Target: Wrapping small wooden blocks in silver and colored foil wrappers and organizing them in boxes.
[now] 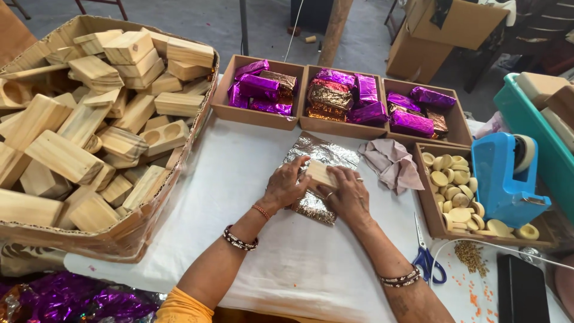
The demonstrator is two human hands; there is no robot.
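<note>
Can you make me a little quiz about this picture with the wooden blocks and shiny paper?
1. True or false: both hands, the left hand and the right hand, touch the same wooden block.
2. What lies under that block? A) shiny foil sheet B) grey cloth C) scissors
3. Fill in: the three small trays at the back hold parcels wrapped mostly in ____ foil.

Key
1. True.
2. A; the cloth and scissors lie apart, to the right.
3. Purple; a few are bronze-gold.
</note>
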